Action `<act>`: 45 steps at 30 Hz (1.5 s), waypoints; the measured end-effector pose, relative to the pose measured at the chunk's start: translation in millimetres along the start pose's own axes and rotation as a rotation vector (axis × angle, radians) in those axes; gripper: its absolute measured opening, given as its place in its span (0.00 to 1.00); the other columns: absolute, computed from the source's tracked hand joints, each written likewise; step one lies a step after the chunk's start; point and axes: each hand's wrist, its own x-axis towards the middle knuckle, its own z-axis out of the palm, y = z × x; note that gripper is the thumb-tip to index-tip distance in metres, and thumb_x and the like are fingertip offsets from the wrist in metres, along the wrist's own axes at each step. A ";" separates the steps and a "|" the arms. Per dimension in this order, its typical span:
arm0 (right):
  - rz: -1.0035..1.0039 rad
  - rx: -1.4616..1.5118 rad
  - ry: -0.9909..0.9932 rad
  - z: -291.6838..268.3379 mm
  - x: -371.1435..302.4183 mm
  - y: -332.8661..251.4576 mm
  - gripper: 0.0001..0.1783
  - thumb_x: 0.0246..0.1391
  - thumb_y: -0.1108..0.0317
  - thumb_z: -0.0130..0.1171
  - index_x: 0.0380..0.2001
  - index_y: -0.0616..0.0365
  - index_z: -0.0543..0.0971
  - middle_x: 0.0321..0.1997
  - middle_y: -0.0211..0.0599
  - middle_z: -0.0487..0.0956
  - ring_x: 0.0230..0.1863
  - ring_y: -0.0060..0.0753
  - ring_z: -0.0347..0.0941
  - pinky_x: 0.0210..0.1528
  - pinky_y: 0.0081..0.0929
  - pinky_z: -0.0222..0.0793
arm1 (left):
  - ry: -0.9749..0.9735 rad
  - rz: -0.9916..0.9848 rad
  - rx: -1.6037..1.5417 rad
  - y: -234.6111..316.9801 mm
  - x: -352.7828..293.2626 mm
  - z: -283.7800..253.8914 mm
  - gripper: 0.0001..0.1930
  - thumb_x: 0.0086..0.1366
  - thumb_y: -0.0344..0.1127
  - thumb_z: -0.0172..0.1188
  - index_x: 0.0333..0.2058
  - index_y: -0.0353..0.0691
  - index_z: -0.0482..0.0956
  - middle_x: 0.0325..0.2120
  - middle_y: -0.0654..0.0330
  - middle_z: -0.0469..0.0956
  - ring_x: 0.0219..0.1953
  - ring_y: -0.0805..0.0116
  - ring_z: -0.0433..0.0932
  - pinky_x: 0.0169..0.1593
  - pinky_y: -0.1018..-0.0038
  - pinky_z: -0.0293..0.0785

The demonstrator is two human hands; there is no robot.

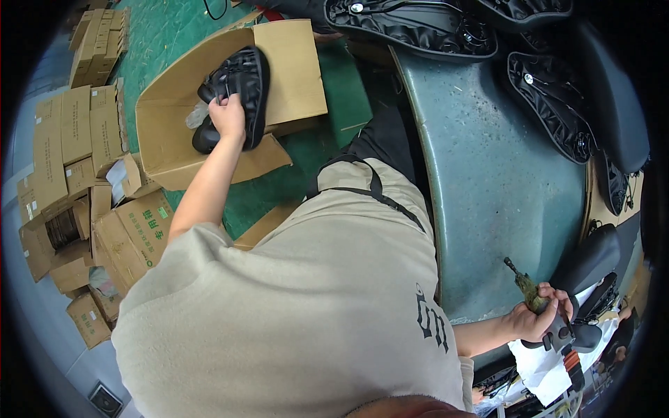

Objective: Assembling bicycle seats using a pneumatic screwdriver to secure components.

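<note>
Left hand (228, 117) is clamped on a black padded bicycle saddle (237, 94) inside the open brown cardboard box (296, 70); right hand (538, 320), far from the box, grips a grimy green power screwdriver (527, 285).

A worn blue-green workbench (488, 174) carries black saddles (411, 28) along its far and right edges. Beside it, the green floor (160, 35) bears an open cardboard box (293, 70) and stacked flat cartons (63, 139).
</note>
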 end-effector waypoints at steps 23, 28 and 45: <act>-0.078 -0.181 0.545 -17.3 -43.9 -18.9 0.21 0.56 0.87 0.58 0.53 0.65 0.71 0.35 0.40 0.78 0.28 0.27 0.78 0.32 0.23 0.75 | -1.620 1.207 -0.450 339.2 -566.5 225.3 0.28 0.61 0.37 0.70 0.55 0.26 0.74 0.50 0.43 0.79 0.50 0.43 0.80 0.56 0.57 0.76; -0.128 -0.246 0.538 -21.0 -55.4 -18.6 0.22 0.57 0.86 0.60 0.54 0.63 0.70 0.39 0.42 0.79 0.30 0.30 0.79 0.34 0.27 0.78 | -1.883 0.101 -0.571 371.9 -646.3 290.1 0.26 0.60 0.39 0.75 0.47 0.23 0.80 0.46 0.45 0.84 0.46 0.60 0.84 0.50 0.64 0.80; -0.135 -0.214 0.625 -34.5 -57.6 -19.4 0.20 0.59 0.85 0.59 0.54 0.65 0.72 0.45 0.44 0.81 0.38 0.33 0.81 0.45 0.30 0.77 | -2.290 0.681 -0.697 389.4 -469.4 153.4 0.18 0.64 0.31 0.73 0.46 0.36 0.73 0.37 0.63 0.79 0.37 0.80 0.77 0.42 0.80 0.76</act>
